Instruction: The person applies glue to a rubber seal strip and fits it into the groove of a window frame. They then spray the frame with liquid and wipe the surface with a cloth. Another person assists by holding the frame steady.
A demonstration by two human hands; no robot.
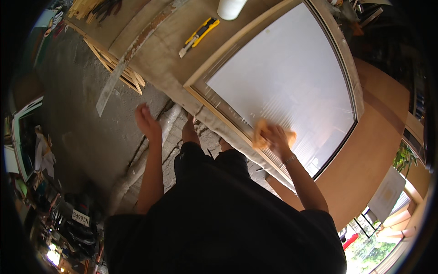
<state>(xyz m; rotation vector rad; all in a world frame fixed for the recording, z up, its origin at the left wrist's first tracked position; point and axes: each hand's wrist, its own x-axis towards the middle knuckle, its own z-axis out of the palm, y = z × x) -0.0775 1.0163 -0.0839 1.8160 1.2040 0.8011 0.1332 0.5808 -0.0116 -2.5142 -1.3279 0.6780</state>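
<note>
My right hand point(277, 139) is closed on an orange cloth point(262, 134) and presses it against the near edge of a framed glass pane point(292, 77). The pane lies flat in a light wooden frame point(237, 37), and its surface reflects pale light. Out to the left, my left hand point(148, 122) hangs in the air beside the table, slightly blurred, with loosely bent fingers and nothing in it. A yellow and black utility knife point(200, 35) with its blade out lies beyond the frame's left corner.
A long metal straightedge point(119, 73) juts over the table's left edge. A white cylindrical container point(231, 8) stands at the far side. Wooden strips point(86, 9) lie at the far left. Brown board point(381, 123) extends right of the frame. A motorcycle point(82, 228) is behind left.
</note>
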